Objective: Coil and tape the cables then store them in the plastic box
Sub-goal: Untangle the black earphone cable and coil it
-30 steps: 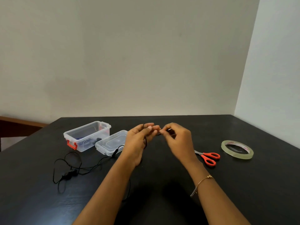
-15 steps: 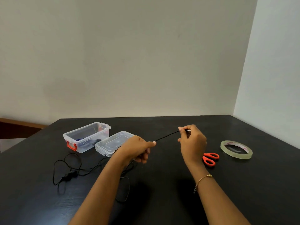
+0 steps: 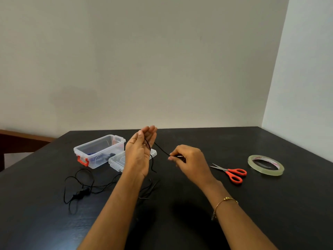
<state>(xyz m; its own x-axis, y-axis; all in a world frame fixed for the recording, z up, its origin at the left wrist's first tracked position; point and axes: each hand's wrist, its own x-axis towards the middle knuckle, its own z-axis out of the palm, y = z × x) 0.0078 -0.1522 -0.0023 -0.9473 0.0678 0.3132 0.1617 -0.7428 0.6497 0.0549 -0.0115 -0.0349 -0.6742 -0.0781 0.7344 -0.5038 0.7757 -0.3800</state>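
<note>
The left hand point(image 3: 139, 156) is raised above the middle of the table point(image 3: 270, 213), fingers straight and close together, palm turned toward the right, with the black cable point(image 3: 162, 149) looped across them. Half a second ago it was lower and curled around the cable, which ran taut between the two hands. So a wrap has just begun, and in my judgement the hand now serves as the form for the coil.

Going left to right: the loose rest of the cable lies in tangled loops near the left edge, with a small dark lump partway along it. Behind it stands the clear plastic box point(image 3: 98, 150) with an orange latch, dark and blue things already inside. Its lid point(image 3: 117, 160) lies just beside it, partly hidden by the left hand.

The right hand point(image 3: 191, 161) pinches the cable's end between thumb and fingertips — lower and nearer the left hand than before, feeding slack. Further right lie the orange-handled scissors point(image 3: 234, 173), then the roll of clear tape point(image 3: 265, 165) toward the right edge, both untouched. Taping and storing are not yet done.
</note>
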